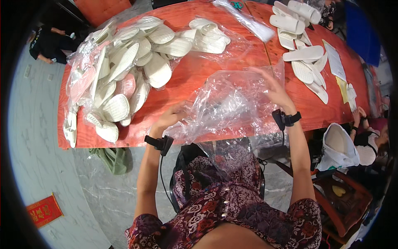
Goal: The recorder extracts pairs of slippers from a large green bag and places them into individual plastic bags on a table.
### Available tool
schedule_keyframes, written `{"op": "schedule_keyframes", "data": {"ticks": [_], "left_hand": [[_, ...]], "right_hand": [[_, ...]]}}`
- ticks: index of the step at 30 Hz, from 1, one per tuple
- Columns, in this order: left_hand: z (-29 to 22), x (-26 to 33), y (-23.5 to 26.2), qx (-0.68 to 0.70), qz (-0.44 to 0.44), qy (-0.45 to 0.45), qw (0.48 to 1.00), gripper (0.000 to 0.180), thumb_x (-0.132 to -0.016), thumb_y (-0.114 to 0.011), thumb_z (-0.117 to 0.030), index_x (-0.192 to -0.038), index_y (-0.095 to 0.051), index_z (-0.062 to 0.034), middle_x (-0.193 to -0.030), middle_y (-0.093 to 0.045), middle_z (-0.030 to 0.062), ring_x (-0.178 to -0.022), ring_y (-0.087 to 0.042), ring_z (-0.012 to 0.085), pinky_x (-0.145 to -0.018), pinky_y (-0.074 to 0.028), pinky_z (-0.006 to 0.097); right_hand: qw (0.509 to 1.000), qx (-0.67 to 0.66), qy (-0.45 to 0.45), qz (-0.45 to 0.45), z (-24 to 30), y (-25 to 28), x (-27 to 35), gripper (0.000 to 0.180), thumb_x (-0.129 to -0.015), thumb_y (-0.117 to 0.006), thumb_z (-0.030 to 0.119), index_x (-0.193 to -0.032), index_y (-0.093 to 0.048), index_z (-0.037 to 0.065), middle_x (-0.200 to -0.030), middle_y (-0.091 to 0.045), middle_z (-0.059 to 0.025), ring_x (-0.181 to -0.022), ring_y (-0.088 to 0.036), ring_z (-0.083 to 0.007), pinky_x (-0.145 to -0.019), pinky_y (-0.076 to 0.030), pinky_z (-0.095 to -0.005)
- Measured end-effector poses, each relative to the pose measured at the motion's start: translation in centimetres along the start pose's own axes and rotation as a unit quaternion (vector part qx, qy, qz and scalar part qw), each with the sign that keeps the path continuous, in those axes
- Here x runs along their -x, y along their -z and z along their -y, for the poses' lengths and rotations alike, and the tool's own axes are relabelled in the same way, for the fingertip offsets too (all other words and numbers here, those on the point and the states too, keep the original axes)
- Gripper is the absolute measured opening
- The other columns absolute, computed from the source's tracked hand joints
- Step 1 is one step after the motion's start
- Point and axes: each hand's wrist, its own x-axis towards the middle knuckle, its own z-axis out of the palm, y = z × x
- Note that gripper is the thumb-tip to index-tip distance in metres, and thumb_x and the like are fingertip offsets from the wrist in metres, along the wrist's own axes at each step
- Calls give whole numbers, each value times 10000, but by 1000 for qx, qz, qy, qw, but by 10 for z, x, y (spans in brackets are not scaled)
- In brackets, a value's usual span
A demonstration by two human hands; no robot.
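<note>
A large, crumpled clear plastic bag (224,103) spreads between my hands, over the red table and its near edge. Its lower part hangs toward my lap. My left hand (172,116) is closed at the bag's left side, with folds of the film at its fingertips. On the bag's upper right side, my right hand (275,92) has its fingers stretched out and apart, touching the film. More thin plastic lies bunched inside or beneath the bag; I cannot tell which. Each wrist wears a black strap with a small device.
At left on the red table (182,79) is a heap of white and pink slippers (120,62) in clear bags. Unwrapped white slippers (306,54) lie at far right, near a paper sheet (334,60). A stack of flat plastic bags (248,20) lies at the back. Other people sit or stand around.
</note>
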Motion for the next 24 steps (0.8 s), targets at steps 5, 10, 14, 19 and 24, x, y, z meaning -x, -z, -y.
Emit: {"op": "schedule_keyframes", "data": {"ticks": [5,10,14,19,24], "left_hand": [[-4,-8,-7,-7,41,-11,999,348,-905,-571,-106,-1240,-501,-39,-1054,-639,75,-913,-635,168,-696,-554,299],[5,-11,11,-1,-103,60,993,321,-872,-632,-116,-1153,-537,4,-870,-663,45,-724,-635,139,-627,-545,279],[21,-30,21,-109,-169,-11,980,183,-840,-683,-131,-937,-644,20,-759,-655,47,-641,-578,88,-562,-476,235],[42,-54,10,-70,-227,-84,968,132,-827,-681,-115,-846,-664,14,-715,-650,53,-631,-564,91,-564,-452,254],[14,-60,-23,-322,-230,-149,906,120,-797,-637,-85,-905,-674,-46,-775,-668,135,-673,-636,251,-620,-497,366]], "right_hand": [[979,180,11,-94,-16,-6,-10,181,-920,-541,70,-1087,-581,17,-989,-634,-52,-916,-577,-135,-824,-442,-276],[965,250,-54,-57,-27,33,22,126,-948,-512,118,-926,-548,-1,-755,-573,-42,-677,-537,-119,-631,-434,-286],[966,205,-142,67,-57,35,86,135,-958,-487,129,-912,-537,12,-745,-543,-40,-678,-558,-121,-629,-452,-285],[903,157,-344,204,-47,24,124,122,-938,-481,117,-967,-548,19,-807,-584,-87,-828,-622,-194,-707,-487,-345],[901,404,-123,95,8,25,115,373,-769,-451,-73,-1115,-559,14,-1103,-601,-187,-951,-583,-349,-834,-455,-390]]}}
